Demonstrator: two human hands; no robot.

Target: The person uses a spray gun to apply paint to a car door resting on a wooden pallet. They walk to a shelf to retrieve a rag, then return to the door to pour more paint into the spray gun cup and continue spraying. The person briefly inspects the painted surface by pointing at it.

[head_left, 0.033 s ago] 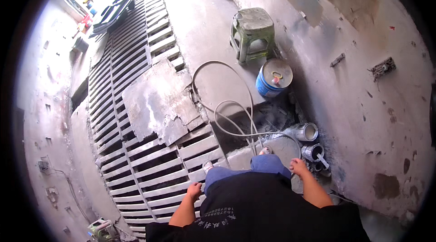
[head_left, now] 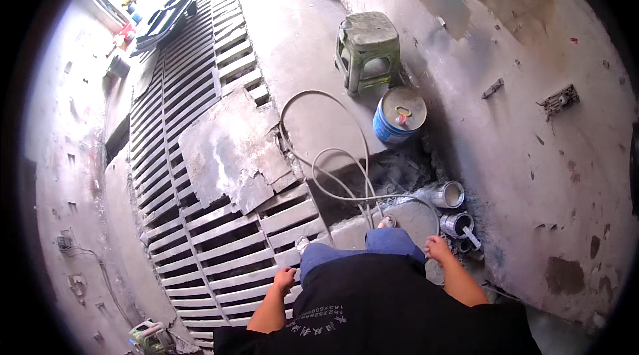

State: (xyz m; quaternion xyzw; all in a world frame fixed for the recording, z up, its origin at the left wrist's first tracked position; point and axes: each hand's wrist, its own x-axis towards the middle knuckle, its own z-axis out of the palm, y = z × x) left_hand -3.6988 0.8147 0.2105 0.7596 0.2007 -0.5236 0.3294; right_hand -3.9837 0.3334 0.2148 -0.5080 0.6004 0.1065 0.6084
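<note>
My left hand [head_left: 285, 278] hangs beside my left thigh, over the slatted floor grating [head_left: 223, 268]. Its fingers are curled in, and no object shows in them. To the right of my right knee is my right hand [head_left: 436, 248], its fingers also curled. A grey hose [head_left: 364, 142] loops across the floor and runs right up to this hand. Whether the fingers grip the hose or it passes behind them is hidden. Close by on the right stand an open can [head_left: 448, 195] and a second can [head_left: 456, 225] with a pale, flat-bladed tool sticking out.
Further ahead, a blue bucket [head_left: 399, 115] with a lid stands near a dirty green stool [head_left: 369, 52]. A broken flat sheet [head_left: 229, 148] lies over part of the grating, whose slats have dark gaps. A stained wall [head_left: 532, 122] rises on the right.
The view has shifted very slightly, so the stool, bucket and hose appear a little further left. Both hands keep their places.
</note>
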